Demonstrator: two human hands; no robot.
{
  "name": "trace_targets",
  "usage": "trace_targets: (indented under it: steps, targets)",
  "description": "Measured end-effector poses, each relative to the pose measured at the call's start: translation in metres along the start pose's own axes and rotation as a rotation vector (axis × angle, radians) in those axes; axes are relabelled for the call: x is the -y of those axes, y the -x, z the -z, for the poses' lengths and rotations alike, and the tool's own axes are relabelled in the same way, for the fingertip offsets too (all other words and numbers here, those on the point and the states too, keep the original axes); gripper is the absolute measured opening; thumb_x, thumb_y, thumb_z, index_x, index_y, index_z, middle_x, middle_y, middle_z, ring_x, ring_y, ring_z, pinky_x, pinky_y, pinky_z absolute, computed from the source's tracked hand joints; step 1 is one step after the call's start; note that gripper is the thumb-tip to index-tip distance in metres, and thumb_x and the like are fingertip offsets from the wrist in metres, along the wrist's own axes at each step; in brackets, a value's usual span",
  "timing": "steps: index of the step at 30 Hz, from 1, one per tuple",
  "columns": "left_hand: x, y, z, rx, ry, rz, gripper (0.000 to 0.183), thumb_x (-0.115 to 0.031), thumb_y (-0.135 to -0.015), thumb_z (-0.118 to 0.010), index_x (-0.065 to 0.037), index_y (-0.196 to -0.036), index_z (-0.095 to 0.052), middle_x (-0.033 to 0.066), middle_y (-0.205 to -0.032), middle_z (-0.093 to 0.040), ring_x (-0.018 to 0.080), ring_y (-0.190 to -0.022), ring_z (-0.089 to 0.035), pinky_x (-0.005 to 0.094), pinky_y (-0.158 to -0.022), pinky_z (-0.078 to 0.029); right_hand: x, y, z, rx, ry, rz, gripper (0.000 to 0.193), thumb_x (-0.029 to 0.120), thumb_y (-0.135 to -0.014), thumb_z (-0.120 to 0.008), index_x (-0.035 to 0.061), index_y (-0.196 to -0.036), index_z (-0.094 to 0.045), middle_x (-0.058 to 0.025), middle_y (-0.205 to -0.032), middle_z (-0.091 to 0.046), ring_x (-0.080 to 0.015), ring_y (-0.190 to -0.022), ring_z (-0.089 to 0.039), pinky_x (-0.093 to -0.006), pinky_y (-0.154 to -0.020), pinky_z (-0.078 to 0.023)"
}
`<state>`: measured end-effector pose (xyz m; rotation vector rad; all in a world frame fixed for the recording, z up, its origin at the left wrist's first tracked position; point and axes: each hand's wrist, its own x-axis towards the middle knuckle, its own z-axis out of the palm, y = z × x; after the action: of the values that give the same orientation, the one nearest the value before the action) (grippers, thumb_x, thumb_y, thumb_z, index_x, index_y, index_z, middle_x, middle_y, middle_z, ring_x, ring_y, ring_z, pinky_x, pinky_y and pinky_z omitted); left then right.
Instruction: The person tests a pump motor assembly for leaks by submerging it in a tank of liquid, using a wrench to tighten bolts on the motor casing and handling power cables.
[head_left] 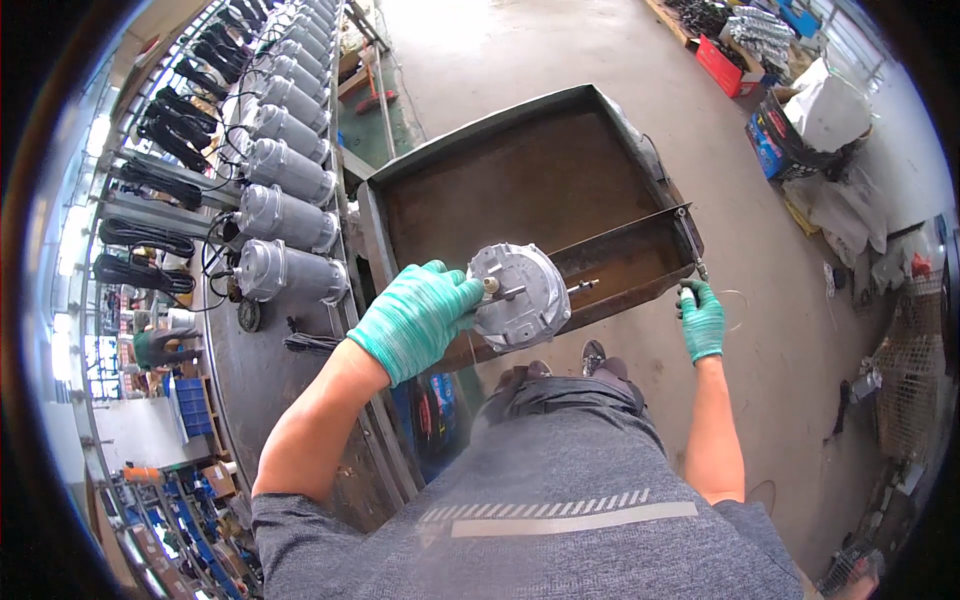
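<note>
My left hand [415, 318], in a green knit glove, grips a round grey metal motor [530, 300] by its side. Its end cover faces up, and a brass-coloured fitting [490, 285] sits next to my thumb. A thin shaft sticks out of its right side. The motor is over the near edge of a rusty, water-filled metal tank [480, 127]. At the tank's right corner my right hand [703, 322], gloved too, is closed around the lower end of a slim metal rod-like fitting [701, 268]. What its fingers cover is hidden.
A long row of similar grey motors [290, 272] with coiled black cables [145, 272] lines the bench [270, 390] on my left. A metal bar [625, 232] crosses the tank. Bags and a dark crate [790, 150] stand on the floor at right. Another person [160, 347] is far left.
</note>
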<state>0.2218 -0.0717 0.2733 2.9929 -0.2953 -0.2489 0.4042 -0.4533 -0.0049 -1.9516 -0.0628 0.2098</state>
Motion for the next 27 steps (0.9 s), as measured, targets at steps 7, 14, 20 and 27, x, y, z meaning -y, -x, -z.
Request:
trace_targets:
  steps: [7, 14, 20, 27]
  targets:
    - [-0.005, 0.002, -0.013, -0.119, -0.052, 0.159, 0.034, -0.046, -0.096, -0.067, -0.013, -0.089, -0.069, 0.013, -0.071, -0.067, 0.0371, -0.065, -0.068, 0.0464, -0.057, -0.053, 0.009, 0.04, -0.004, 0.021, 0.182, 0.003, 0.022, 0.017, -0.097, -0.064, 0.0057, -0.114, -0.072, -0.0172, -0.104, -0.075, -0.0288, -0.092, -0.073, -0.0395, -0.084, -0.056]
    - [-0.003, -0.002, -0.012, -0.045, -0.035, 0.137, 0.029, -0.037, -0.096, -0.069, -0.008, -0.092, -0.066, 0.0162, -0.08, -0.068, 0.0393, -0.073, -0.068, 0.0497, -0.064, -0.053, 0.027, 0.074, 0.007, 0.005, 0.366, 0.043, 0.022, 0.016, -0.096, -0.065, 0.0034, -0.112, -0.073, -0.0217, -0.111, -0.073, -0.0381, -0.102, -0.071, -0.0437, -0.09, -0.056]
    - [0.007, -0.006, -0.004, 0.02, -0.101, -0.085, 0.033, -0.031, -0.096, -0.069, -0.001, -0.107, -0.066, 0.0147, -0.091, -0.066, 0.0341, -0.086, -0.065, 0.0455, -0.074, -0.054, 0.029, 0.068, 0.033, -0.037, 0.344, -0.03, 0.02, 0.015, -0.096, -0.066, 0.0032, -0.111, -0.073, -0.0206, -0.107, -0.074, -0.035, -0.096, -0.072, -0.0419, -0.085, -0.057]
    - [0.013, -0.017, 0.002, 0.049, -0.057, -0.192, 0.026, -0.024, -0.085, -0.078, -0.004, -0.096, -0.065, 0.0127, -0.084, -0.063, 0.0341, -0.082, -0.063, 0.0459, -0.072, -0.052, 0.022, -0.026, 0.076, 0.001, 0.386, -0.012, 0.022, 0.018, -0.097, -0.065, 0.0045, -0.112, -0.072, -0.0196, -0.103, -0.074, -0.0328, -0.092, -0.072, -0.0406, -0.083, -0.056]
